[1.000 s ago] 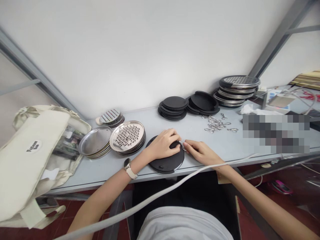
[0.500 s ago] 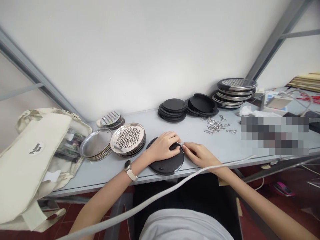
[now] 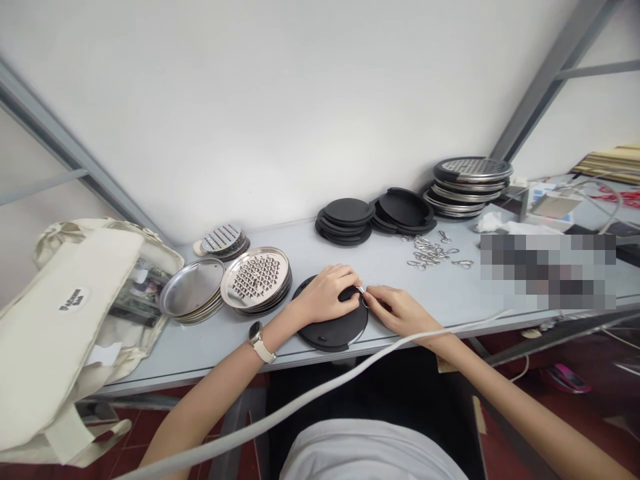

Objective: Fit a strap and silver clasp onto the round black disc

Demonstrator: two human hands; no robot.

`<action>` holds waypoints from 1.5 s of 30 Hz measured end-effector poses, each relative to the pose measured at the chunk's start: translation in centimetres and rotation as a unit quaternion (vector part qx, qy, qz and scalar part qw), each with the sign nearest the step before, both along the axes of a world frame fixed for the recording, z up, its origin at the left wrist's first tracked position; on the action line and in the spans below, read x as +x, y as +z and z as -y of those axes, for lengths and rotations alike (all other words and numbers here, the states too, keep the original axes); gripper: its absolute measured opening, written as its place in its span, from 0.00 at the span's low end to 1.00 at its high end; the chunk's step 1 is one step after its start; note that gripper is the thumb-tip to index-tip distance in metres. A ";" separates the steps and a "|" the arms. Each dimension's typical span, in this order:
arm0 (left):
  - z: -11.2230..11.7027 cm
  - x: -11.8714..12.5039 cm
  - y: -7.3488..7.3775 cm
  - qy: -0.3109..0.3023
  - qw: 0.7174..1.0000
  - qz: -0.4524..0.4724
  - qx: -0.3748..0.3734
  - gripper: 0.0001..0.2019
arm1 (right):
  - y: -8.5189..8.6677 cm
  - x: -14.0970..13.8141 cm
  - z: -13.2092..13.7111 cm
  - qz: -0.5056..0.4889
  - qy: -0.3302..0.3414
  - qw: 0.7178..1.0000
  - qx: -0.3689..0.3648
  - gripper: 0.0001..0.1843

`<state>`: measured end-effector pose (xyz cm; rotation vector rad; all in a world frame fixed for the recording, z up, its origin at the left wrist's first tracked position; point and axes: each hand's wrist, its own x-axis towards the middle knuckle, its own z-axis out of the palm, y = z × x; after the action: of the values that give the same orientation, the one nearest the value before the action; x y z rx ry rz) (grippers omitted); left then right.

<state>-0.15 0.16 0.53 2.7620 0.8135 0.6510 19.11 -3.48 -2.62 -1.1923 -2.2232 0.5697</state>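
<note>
A round black plastic base [image 3: 327, 331] lies near the table's front edge. Across its top lies my left hand [image 3: 330, 291], its fingers curled and gripping the base by the raised part at the far right. At that right edge my right hand [image 3: 394, 308] pinches a small metal wire clip [image 3: 362, 291] between thumb and forefinger, and the clip touches the base. Exactly how the clip sits against the base is partly hidden by my fingers. Beyond my right hand lies a loose pile of similar wire clips [image 3: 431, 252].
Left of the base are a stack of grater discs [image 3: 256, 277], a stack of plain metal discs [image 3: 193, 288], smaller slotted discs [image 3: 223, 239] and a cream bag [image 3: 65, 320]. Black bases [image 3: 345, 212] and metal-topped discs [image 3: 473, 169] stand behind. A white cable [image 3: 320, 383] crosses in front.
</note>
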 end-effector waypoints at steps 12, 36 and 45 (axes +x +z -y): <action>0.0 -0.1 0.0 -0.001 1.000 0.001 -0.002 0.03 | 0.2 0.0 0.1 -0.002 -0.012 1.000 -0.015 0.19; -0.2 0.0 0.0 -0.012 1.000 0.007 0.009 0.04 | 0.1 0.3 0.0 -0.013 -0.007 0.999 -0.052 0.18; -0.1 -0.1 -0.1 -0.016 1.000 0.002 0.008 0.06 | 0.1 0.2 0.0 -0.020 -0.004 0.998 -0.055 0.18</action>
<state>-0.26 0.27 0.46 2.7808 0.7659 0.6587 19.33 -3.47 -2.48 -1.2335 -2.1758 0.7159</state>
